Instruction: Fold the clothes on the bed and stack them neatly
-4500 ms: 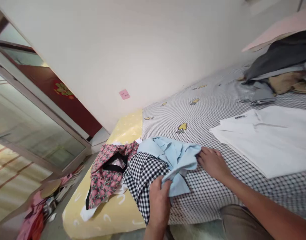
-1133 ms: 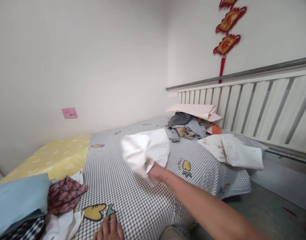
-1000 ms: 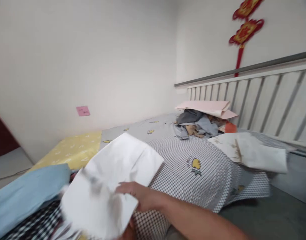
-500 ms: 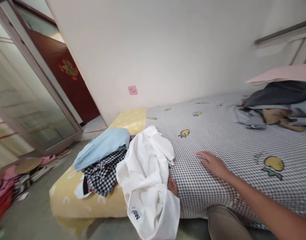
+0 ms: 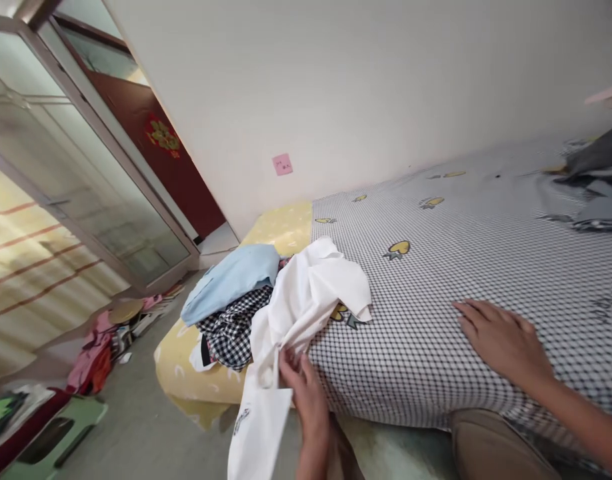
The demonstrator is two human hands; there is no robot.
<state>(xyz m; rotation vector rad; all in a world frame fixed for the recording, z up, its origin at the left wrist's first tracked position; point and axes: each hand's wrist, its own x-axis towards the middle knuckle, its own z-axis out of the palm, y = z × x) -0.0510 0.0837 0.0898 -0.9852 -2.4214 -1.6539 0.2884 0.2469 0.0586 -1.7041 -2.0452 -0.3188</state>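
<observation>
Crumpled at the bed's near edge is a white shirt [image 5: 306, 290] with dark lettering, its lower part hanging over the side. My left hand [image 5: 306, 387] grips its edge, fingers closed on a fold of the cloth. My right hand [image 5: 506, 340] lies palm down on the checked sheet [image 5: 411, 347], open and holding nothing, well apart from the shirt. To the left of the shirt, a light blue garment [image 5: 233, 277] lies on top of a black-and-white checked garment [image 5: 231, 330]. A small white piece with a black band [image 5: 205, 350] peeks out beneath them.
Yellow patterned bedding [image 5: 281, 223] covers the bed's left end. Dark and grey clothes [image 5: 601, 167] lie at the far right. On the floor at left are pink and red items [image 5: 93, 353] and a green stool [image 5: 81, 427]. A glass door [image 5: 101, 173] stands behind.
The shirt's hanging part has been drawn together and swung left; my left hand, mostly hidden under it before, now shows. My right hand stays on the sheet. The view has turned left.
</observation>
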